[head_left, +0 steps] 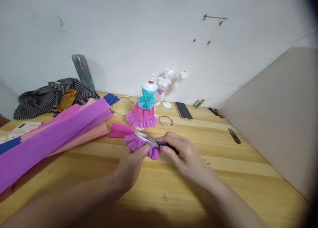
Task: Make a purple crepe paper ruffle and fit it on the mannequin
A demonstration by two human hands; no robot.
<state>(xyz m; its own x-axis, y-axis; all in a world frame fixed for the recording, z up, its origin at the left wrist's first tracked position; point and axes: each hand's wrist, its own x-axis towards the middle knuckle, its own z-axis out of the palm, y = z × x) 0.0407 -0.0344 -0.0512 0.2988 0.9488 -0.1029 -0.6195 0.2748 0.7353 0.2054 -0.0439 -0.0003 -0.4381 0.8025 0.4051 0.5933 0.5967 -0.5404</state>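
My left hand point(130, 163) pinches a ruffled piece of purple crepe paper point(139, 142) just above the wooden table point(174, 188). My right hand point(182, 151) is closed round a pair of scissors point(151, 141) with a dark blue handle; the metal blades lie across the top of the purple ruffle. Just behind stands a small white mannequin point(146, 105) dressed in a teal top with a teal paper fan and a pink ruffled skirt. A folded pink paper piece point(119, 130) lies left of the ruffle.
Long purple, pink and salmon crepe sheets point(54, 135) lie at left by a striped cloth point(49, 97) and a metal flask point(83, 71). Two bare mannequins point(165, 84), a phone point(183, 110), a tape ring point(166, 121), thread snips point(234, 135) and a board point(280, 108) are behind and right.
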